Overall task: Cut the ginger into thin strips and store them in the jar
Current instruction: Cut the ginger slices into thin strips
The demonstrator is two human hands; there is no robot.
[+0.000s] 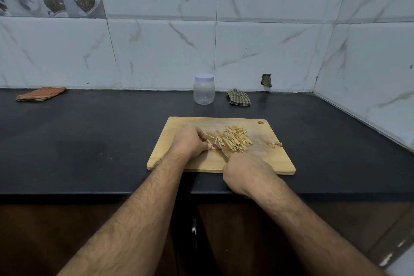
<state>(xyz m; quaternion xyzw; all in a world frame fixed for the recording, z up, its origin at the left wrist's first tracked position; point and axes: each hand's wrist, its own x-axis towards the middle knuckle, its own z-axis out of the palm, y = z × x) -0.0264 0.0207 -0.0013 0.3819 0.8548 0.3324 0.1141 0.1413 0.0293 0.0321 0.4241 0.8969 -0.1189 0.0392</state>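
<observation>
A wooden cutting board (264,161) lies on the black counter. On it sits a pile of thin ginger strips (234,140). My left hand (190,141) pinches a small ginger piece (210,143) down on the board with curled fingers. My right hand (246,173) grips a knife (220,151) whose blade points up-left and meets the ginger beside my left fingertips; the handle is hidden in my fist. A few ginger scraps (274,144) lie at the board's right side. A clear plastic jar (204,89) with a pale lid on stands behind the board by the wall.
A folded orange cloth (41,94) lies at the far left of the counter. A green checked cloth (238,97) sits right of the jar. Tiled walls close off the back and right. The counter's front edge (89,192) runs just below the board.
</observation>
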